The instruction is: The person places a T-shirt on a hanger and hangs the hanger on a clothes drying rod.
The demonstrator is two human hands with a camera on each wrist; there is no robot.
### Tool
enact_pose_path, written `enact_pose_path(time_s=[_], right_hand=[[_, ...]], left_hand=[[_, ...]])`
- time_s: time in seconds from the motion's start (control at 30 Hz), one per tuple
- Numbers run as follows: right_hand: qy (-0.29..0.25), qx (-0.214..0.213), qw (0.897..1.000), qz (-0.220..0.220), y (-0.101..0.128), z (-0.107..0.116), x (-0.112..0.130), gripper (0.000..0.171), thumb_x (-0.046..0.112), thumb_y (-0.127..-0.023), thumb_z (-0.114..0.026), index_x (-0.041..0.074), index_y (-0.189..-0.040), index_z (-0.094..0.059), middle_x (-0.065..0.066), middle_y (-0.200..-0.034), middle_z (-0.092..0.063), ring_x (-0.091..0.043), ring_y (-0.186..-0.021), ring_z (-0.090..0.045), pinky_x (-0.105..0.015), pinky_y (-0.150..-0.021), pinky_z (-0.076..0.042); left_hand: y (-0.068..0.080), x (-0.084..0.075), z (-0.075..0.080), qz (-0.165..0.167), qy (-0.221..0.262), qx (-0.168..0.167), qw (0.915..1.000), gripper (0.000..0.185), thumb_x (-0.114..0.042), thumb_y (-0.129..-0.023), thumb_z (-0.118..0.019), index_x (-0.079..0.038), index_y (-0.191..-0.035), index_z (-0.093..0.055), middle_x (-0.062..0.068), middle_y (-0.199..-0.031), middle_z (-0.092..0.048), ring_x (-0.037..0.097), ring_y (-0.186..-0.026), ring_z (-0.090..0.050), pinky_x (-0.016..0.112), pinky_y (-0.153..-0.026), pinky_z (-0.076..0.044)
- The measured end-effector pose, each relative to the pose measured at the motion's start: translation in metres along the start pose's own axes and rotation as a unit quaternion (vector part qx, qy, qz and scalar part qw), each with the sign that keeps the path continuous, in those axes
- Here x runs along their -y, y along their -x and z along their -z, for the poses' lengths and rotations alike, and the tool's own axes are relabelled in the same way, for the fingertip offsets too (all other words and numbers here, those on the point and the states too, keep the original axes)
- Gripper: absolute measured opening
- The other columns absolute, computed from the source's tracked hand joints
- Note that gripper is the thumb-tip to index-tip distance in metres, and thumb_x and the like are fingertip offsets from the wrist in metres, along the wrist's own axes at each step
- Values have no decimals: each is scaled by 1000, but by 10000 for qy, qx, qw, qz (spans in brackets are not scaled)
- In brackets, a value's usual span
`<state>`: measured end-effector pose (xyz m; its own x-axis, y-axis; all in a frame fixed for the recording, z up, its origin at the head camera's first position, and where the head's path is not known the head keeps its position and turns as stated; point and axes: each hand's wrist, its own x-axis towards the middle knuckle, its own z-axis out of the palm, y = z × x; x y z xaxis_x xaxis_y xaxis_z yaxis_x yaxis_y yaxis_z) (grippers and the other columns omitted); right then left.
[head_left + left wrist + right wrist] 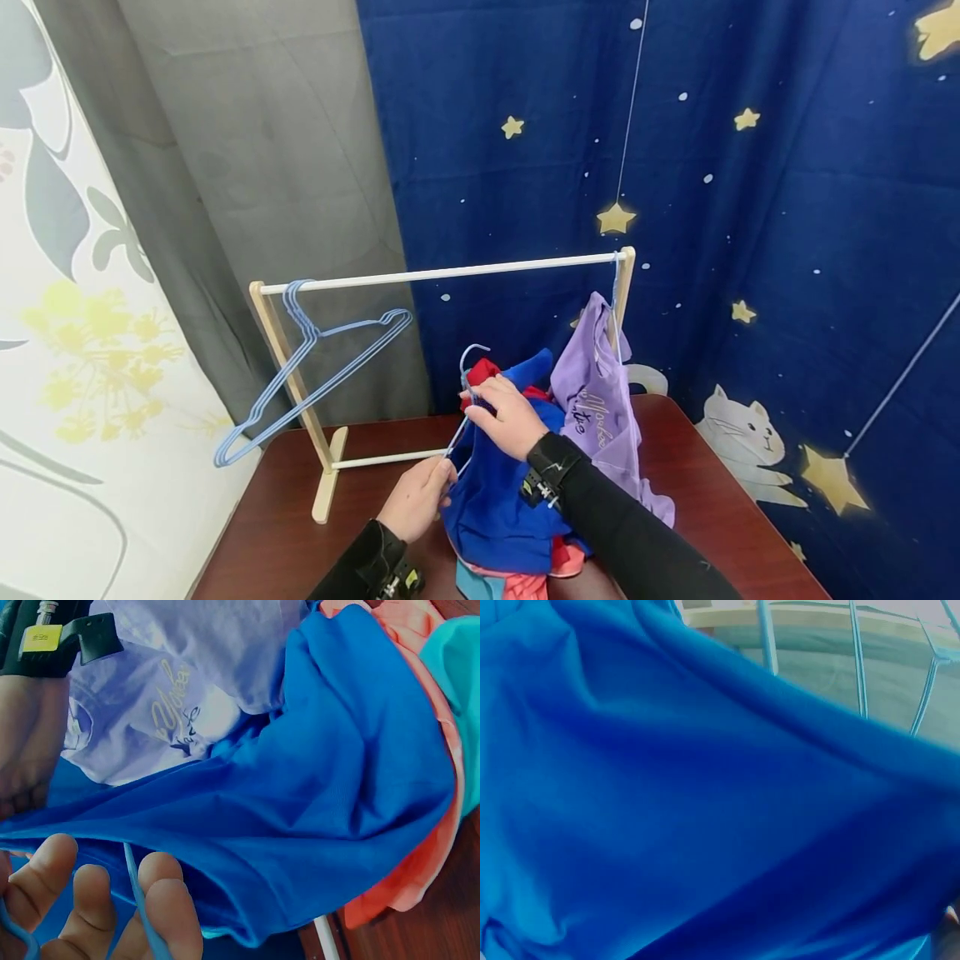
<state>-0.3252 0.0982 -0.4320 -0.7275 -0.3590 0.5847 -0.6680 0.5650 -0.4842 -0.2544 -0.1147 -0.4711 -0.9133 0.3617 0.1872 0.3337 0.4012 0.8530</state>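
A light-blue wire hanger stands tilted, its hook up, partly inside the neck of a blue shirt. My left hand pinches the hanger's lower end between thumb and fingers. In the left wrist view, the hanger wire runs past the fingertips into the shirt's opening. Near the hook, my right hand pinches the edge of the shirt, drawing the cloth taut. Blue cloth covers most of the right wrist view and hides nearly all of that hand.
Several blue hangers hang at the left of a small rack's white rail. At its right end hangs a purple shirt with lettering. Red, coral and teal clothes lie under the blue shirt on the dark-red table.
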Motion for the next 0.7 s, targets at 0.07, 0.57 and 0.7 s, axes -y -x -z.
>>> enact_pose_path(time_s=[0.07,0.57,0.7], right_hand=[[321,27,9993,173,-2,0,2,14,24,-102,-58,15,-108,-68,3,-106,-65,-19,-115,-56,-44,-109,-39],[332,-233,9984,386,-8,24,6,13,11,-104,-51,10,-100,-63,2,-91,-59,-21,-93,-55,-40,-85,-42],[100,-280,9987,406,-9,24,8,12,10,-103,-51,10,-101,-63,2,-91,-59,-20,-91,-55,-38,-83,-43]], left_hand=[[-2,-1,-2,-28,0,90,10000,36,-27,-111,-39,-1,-99,-60,8,-79,-55,28,-72,-61,32,-53,-48],[-10,33,25,-666,-320,560,9957,31,-5,-102,-47,-5,-129,-63,13,-117,-65,27,-100,-65,41,-81,-54],[-8,41,18,-1746,-1320,637,9737,29,-4,-98,-56,-8,-125,-67,9,-117,-66,25,-107,-61,39,-92,-50]])
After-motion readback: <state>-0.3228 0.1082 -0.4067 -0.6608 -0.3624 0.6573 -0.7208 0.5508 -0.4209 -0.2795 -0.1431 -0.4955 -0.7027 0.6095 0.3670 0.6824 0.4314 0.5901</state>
